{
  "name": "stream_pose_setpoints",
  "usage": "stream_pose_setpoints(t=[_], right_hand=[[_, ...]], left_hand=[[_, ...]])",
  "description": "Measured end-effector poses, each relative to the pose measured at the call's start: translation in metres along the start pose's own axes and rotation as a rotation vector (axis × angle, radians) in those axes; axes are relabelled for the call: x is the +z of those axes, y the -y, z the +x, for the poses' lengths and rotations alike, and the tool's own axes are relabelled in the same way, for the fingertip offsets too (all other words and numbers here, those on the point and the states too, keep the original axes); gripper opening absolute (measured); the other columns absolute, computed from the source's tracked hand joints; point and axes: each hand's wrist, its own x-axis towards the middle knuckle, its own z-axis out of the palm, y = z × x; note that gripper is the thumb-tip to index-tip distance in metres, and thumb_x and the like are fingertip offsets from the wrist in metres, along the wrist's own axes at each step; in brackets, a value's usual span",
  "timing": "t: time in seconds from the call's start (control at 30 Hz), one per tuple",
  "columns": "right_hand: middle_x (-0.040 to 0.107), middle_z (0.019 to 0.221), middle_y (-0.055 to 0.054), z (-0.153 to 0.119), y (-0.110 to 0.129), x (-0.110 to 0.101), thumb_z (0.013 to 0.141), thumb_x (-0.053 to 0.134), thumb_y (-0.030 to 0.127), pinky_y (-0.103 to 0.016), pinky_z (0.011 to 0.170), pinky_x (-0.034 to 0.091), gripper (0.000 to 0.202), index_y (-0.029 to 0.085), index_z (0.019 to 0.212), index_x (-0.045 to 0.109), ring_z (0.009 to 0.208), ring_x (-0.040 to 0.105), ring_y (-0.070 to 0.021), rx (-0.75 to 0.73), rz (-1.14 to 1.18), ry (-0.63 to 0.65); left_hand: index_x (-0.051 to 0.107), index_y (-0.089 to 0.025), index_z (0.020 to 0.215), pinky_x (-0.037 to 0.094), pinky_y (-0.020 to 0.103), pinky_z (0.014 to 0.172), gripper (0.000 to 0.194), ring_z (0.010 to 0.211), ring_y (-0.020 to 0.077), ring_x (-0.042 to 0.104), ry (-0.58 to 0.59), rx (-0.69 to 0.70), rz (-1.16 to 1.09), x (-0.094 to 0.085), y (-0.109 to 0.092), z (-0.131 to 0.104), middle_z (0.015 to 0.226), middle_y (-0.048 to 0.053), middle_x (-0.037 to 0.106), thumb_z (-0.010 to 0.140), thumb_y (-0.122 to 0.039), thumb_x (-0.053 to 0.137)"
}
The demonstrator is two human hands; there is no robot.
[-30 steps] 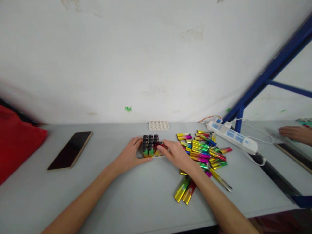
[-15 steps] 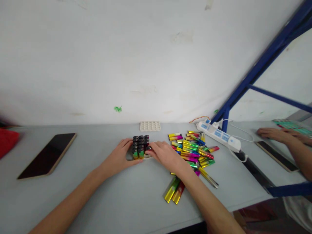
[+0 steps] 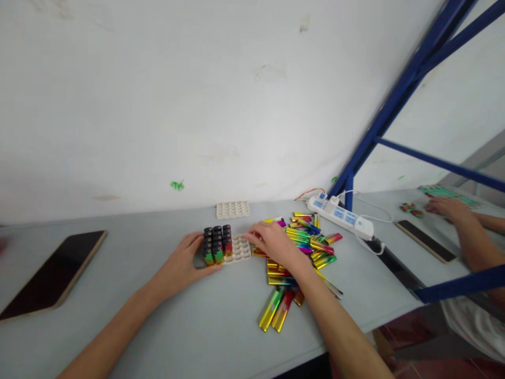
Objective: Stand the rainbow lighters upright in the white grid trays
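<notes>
Upright in a white tray with round holes point(image 3: 240, 248) stand several lighter-like pieces point(image 3: 218, 245) with black tops and shiny coloured bodies. They fill rows at its left end; the holes on the right show bare. My left hand point(image 3: 183, 266) grips the tray's left end, thumb along the front edge and fingers behind the rows. Over the left side of a loose pile of similar shiny pieces point(image 3: 300, 237) is my right hand point(image 3: 272, 242), its thumb apart from the bent fingers. Nothing shows in its fingers, though the undersides are hidden.
A second white tray point(image 3: 232, 209) lies near the wall. A dark phone-like slab point(image 3: 55, 271) is on the left. At right are a white power strip point(image 3: 341, 216) with cables, a blue metal frame point(image 3: 359, 152), and another person's hand point(image 3: 445, 206) beyond it.
My right hand has left the row of standing pieces and moved right to the pile, uncovering the tray's holes. My left hand stays at the tray. The view has turned slightly right.
</notes>
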Motion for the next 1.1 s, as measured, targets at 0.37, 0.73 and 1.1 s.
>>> stream_pose_setpoints(t=[0.37,0.73,1.1], right_hand=[[0.088,0.131,-0.019,0.003,-0.097,-0.021,0.12,0.07,0.015,-0.039,0.115,0.06,0.029,0.015,0.14,0.09,0.117,0.083,-0.0277,0.278,-0.125,0.052],[0.074,0.079,-0.001,-0.001,-0.069,-0.025,0.109,0.075,0.074,-0.039,0.081,0.058,0.054,0.021,0.116,0.085,0.074,0.067,-0.0242,0.297,0.477,-0.371],[0.06,0.081,0.008,0.014,0.019,0.008,0.081,0.09,0.099,-0.031,0.065,0.053,0.077,0.033,0.107,0.059,0.066,0.056,-0.0173,0.349,1.367,-0.278]], left_hand=[[0.084,-0.03,0.135,0.068,0.066,0.129,0.072,0.14,0.0469,0.082,-0.019,0.007,-0.023,0.003,-0.002,0.001,0.146,0.015,0.087,0.085,-0.08,0.099],[0.084,-0.029,0.137,0.066,0.066,0.132,0.075,0.142,0.0467,0.081,-0.012,-0.006,-0.039,0.003,-0.008,0.001,0.148,0.016,0.086,0.084,-0.08,0.101],[0.084,-0.027,0.136,0.065,0.066,0.132,0.075,0.143,0.0469,0.08,0.009,-0.019,-0.051,0.001,-0.009,0.0,0.147,0.017,0.086,0.085,-0.08,0.1]])
